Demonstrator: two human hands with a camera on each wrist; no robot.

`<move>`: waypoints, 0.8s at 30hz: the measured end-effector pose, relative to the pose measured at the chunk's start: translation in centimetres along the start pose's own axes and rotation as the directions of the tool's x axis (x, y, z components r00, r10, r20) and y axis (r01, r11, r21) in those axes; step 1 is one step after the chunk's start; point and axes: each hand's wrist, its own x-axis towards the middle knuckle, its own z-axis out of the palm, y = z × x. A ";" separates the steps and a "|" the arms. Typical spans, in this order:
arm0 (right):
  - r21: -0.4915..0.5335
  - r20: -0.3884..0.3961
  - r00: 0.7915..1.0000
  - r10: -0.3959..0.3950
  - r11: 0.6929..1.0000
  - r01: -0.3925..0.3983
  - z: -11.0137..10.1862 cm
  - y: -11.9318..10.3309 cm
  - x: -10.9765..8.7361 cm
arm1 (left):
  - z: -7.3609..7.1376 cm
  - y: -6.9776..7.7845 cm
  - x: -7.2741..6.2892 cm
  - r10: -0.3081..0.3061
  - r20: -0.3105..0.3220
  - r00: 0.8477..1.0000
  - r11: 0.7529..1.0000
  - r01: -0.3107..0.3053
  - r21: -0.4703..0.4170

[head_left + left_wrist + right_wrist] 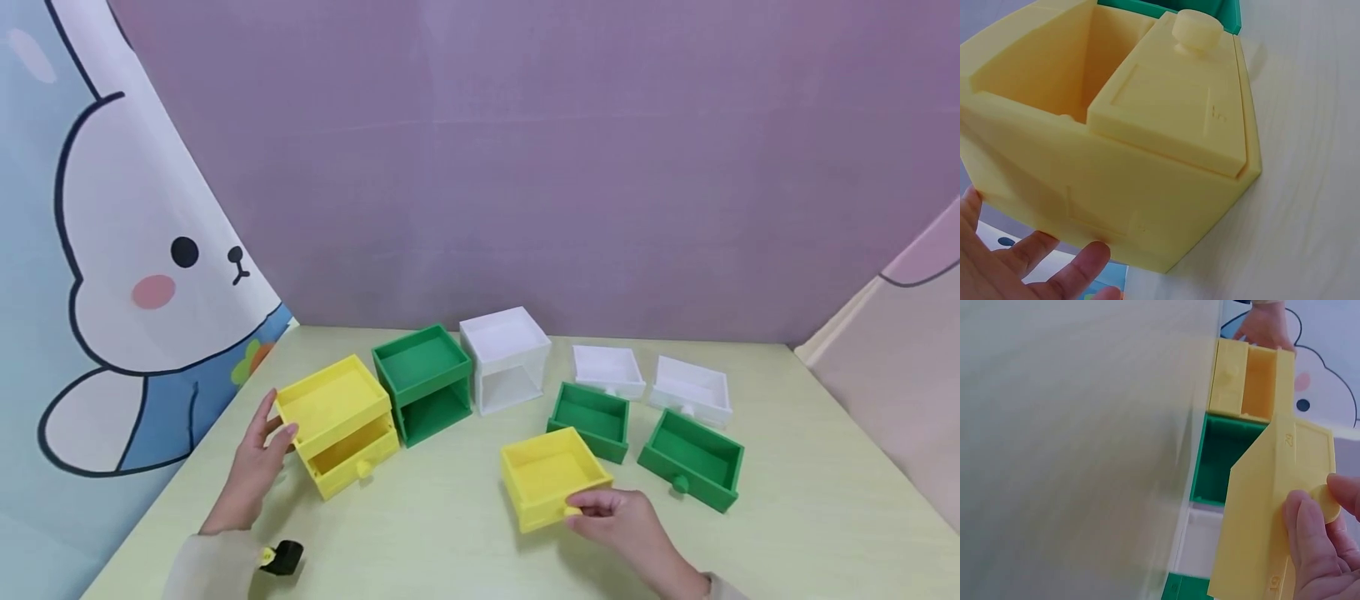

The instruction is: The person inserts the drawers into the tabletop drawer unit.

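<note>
On the left stands a yellow drawer cabinet (333, 404), its lower drawer (356, 467) in place below a vacant upper slot. My left hand (261, 458) rests against the cabinet's left side, fingers spread along the wall in the left wrist view. My right hand (618, 521) pinches the round knob (1329, 503) of a second yellow drawer (551, 475) between thumb and fingers. That drawer is held right of the cabinet, slightly tilted, over the table. In the right wrist view its underside and front face show.
Beside the yellow cabinet stand a green cabinet (423, 379) and a white cabinet (506, 354), both with open fronts. Two green drawers (592, 421) and two white drawers (607, 367) lie on the right of the table (420, 542). A purple backdrop (525, 167) rises behind.
</note>
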 end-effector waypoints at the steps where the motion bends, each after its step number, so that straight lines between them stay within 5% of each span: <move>1: 0.003 0.006 1.000 -0.013 1.000 0.013 0.2 -0.1 0.1 | 0.0 0.0 0.0 0.002 0.004 1.000 1.000 -0.002 0.002; 16: 0.068 0.138 0.977 -0.162 0.986 0.154 3.9 -2.5 2.3 | -0.3 0.1 -0.3 -0.005 0.001 1.000 0.997 0.005 0.083; 24: 0.072 0.208 0.947 -0.244 0.969 0.234 6.7 -4.2 3.4 | -0.2 0.2 -0.4 0.003 -0.023 1.000 0.994 0.000 0.108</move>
